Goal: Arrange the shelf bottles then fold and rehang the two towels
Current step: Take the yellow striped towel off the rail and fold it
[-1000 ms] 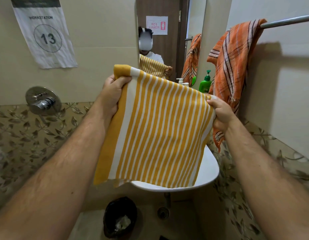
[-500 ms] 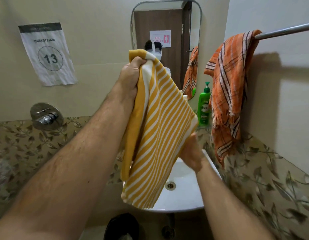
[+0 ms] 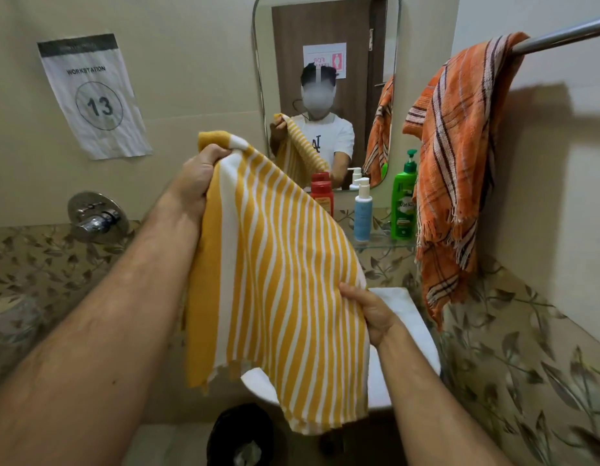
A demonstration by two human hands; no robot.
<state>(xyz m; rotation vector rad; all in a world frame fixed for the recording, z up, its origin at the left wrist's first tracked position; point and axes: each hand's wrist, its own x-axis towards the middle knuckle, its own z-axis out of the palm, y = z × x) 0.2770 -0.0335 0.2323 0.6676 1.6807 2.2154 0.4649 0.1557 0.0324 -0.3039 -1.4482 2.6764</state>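
Since 0.5 s ago the left hand (image 3: 199,173) has dropped and the right hand (image 3: 371,309) has slid down the right edge of the yellow-and-white striped cotton towel (image 3: 278,280), which now hangs skewed over the white ceramic basin (image 3: 409,317). Left fist bunches the top corner; right fingers curl round the lower edge. Risks: corners misaligned, so a crooked fold; loose hem could dip into the basin. The orange plaid fringed towel (image 3: 460,156) sits unevenly on the chrome wall rail (image 3: 567,35) and may slip.
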